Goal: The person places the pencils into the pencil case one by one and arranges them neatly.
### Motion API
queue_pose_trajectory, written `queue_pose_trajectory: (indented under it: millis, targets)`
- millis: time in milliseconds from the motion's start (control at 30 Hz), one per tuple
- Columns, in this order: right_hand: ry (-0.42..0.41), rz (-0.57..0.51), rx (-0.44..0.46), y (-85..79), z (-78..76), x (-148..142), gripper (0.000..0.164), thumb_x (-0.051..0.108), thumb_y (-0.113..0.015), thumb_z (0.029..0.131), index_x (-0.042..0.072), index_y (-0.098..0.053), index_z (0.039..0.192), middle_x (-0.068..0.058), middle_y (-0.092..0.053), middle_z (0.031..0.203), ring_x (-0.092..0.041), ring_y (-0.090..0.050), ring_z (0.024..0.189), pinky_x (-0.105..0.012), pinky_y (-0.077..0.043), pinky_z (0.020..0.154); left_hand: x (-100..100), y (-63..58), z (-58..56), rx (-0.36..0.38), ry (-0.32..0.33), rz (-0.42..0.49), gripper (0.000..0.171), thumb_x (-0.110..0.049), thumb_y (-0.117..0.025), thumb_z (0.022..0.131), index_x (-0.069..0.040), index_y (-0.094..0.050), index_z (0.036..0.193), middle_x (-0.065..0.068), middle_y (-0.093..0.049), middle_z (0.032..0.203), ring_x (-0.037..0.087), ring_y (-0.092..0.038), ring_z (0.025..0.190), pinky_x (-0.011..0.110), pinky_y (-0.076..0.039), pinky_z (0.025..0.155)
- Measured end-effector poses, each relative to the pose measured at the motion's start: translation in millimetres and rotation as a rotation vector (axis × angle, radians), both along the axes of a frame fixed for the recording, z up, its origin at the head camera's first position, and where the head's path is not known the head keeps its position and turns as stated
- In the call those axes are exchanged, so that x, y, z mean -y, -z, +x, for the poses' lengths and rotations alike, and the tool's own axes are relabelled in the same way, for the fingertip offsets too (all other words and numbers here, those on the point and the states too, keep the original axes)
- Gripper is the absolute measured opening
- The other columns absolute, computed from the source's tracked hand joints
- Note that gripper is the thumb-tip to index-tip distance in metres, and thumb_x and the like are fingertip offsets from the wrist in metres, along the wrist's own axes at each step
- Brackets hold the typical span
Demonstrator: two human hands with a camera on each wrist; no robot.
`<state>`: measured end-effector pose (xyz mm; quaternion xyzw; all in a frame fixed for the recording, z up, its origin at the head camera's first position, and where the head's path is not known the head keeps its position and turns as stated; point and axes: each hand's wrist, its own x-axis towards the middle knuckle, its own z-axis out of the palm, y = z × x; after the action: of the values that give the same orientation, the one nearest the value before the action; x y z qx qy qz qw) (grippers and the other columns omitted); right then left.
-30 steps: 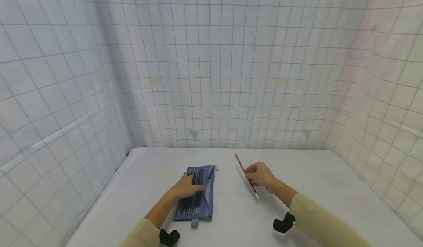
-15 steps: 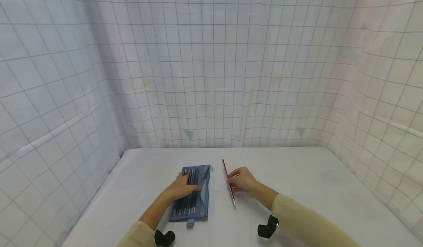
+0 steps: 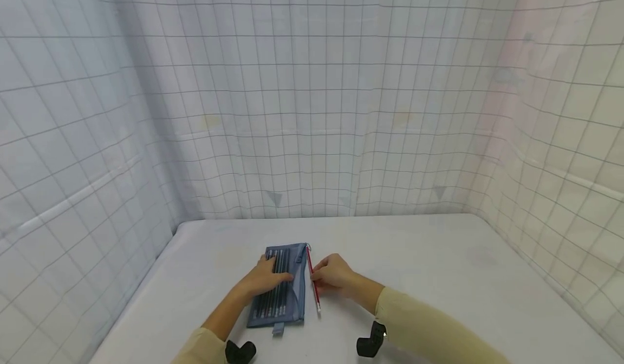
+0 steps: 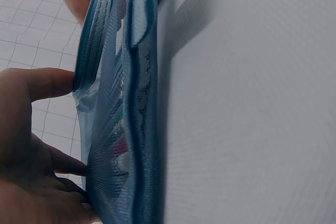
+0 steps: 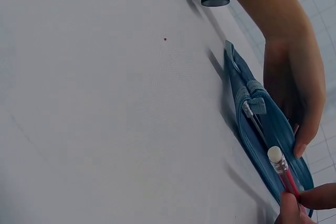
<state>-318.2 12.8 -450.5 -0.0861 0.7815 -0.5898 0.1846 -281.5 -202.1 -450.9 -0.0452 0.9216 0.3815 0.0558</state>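
A blue zipped pencil case (image 3: 297, 311) with a mesh face lies on the white table, and several dark pencils (image 3: 273, 299) show inside it. My left hand (image 3: 265, 278) rests on it with fingers spread, the thumb at the zip edge (image 4: 89, 51). In the right wrist view the zip side gapes, with a pencil's metal end (image 5: 249, 111) showing inside. My right hand (image 3: 336, 274) pinches a red pencil (image 3: 316, 294) between thumb and fingers. This pencil runs along the case's right side, its white eraser (image 5: 274, 153) towards me, overlapping the opening in the right wrist view.
White grid-patterned curtains (image 3: 317, 109) stand behind the table (image 3: 414, 277) and along both sides. Black wrist cameras (image 3: 370, 340) sit low beside both forearms. A tiny red speck (image 5: 165, 39) marks the tabletop.
My right hand has carried the red pencil leftwards to the right edge of the pencil case, turning it more upright in the head view. The left hand stays on the case.
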Motion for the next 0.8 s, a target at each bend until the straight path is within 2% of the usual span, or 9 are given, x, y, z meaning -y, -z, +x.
queue_pose_trajectory:
  millis: [367,567,800]
  targets:
    - [0.036,0.029,0.000,-2.6,0.4,26.3,0.011,-0.002,-0.076,0.090,-0.001,-0.068,0.098,-0.009,-0.072,0.082,-0.013,-0.068,0.065,-0.021,-0.055,0.052,2.2,-1.0,-3.4,0.004,0.014,0.011,0.094,-0.040,-0.073,0.091,0.016,-0.031,0.153,0.042,-0.009,0.162,0.057,-0.020,0.147,0.070,-0.023,0.115]
    - [0.059,0.083,-0.007,-3.8,-0.8,36.1,0.012,-0.001,-0.076,0.091,0.000,-0.069,0.101,-0.008,-0.070,0.084,-0.016,-0.069,0.071,-0.026,-0.059,0.059,2.9,0.0,-5.2,0.011,0.022,0.022,0.094,-0.040,-0.073,0.091,0.016,-0.030,0.154,0.042,-0.008,0.162,0.058,-0.019,0.147,0.070,-0.022,0.115]
    - [0.048,0.031,-0.003,-5.1,-0.5,41.2,0.009,-0.002,-0.073,0.092,-0.002,-0.070,0.101,-0.011,-0.073,0.082,-0.019,-0.072,0.070,-0.029,-0.061,0.062,6.1,1.2,-6.7,-0.001,0.037,0.046,0.093,-0.037,-0.072,0.093,0.017,-0.028,0.154,0.043,-0.005,0.161,0.059,-0.015,0.147,0.070,-0.018,0.116]
